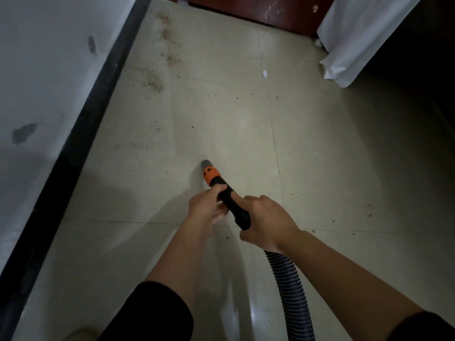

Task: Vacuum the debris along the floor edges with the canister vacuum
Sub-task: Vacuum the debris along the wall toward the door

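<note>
Both hands grasp the vacuum's black wand handle (232, 207), which sits just below the middle of the view and slants toward eleven o'clock. The left hand (205, 206) wraps the front of the handle, with its thumb lying over the top just behind the orange collar (210, 175). The right hand (269, 223) is clenched round the rear of the handle, where the ribbed grey hose (293, 291) joins. From there the hose runs off toward five o'clock and out of the bottom edge.

Past the collar, the short grey nozzle tip (205, 163) points down at the pale tiled floor (320, 156). Whether it touches the tile cannot be told.

The debris (155, 81), brown crumbs in loose patches, lies well apart from the tip at about eleven o'clock. It trails up beside the black baseboard (81, 134) toward the far corner. Smaller specks are scattered over the tiles at twelve and three o'clock of the nozzle.

The baseboard runs diagonally from seven o'clock to twelve o'clock, under a white wall (44, 70) marked with grey smudges. At one o'clock a red-brown wooden panel (270, 13) meets the floor. Just right of it, a white sheet (357, 45) hangs down to the tile. A small white scrap (264, 73) lies on the floor near the sheet. Black sleeves (152, 313) cover both upper forearms at the bottom edge.
</note>
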Motion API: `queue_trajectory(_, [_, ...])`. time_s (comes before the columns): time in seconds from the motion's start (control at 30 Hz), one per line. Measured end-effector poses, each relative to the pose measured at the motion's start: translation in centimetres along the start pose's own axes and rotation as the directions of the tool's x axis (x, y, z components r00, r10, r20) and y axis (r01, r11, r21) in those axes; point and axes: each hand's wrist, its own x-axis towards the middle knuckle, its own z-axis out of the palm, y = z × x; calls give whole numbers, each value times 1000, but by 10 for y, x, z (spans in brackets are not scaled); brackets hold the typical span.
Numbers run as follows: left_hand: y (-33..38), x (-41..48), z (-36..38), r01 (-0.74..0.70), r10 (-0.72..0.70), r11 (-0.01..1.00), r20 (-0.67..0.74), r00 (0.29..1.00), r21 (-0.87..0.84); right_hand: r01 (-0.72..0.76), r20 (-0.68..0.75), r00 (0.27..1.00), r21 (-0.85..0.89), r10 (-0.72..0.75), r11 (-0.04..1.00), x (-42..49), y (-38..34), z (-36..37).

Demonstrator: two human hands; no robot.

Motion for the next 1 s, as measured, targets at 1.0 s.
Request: queue_trajectory(1.0, [33,1,-50,-215,178,971,-291,940,-100,201,74,977,32,-203,979,55,-46,7])
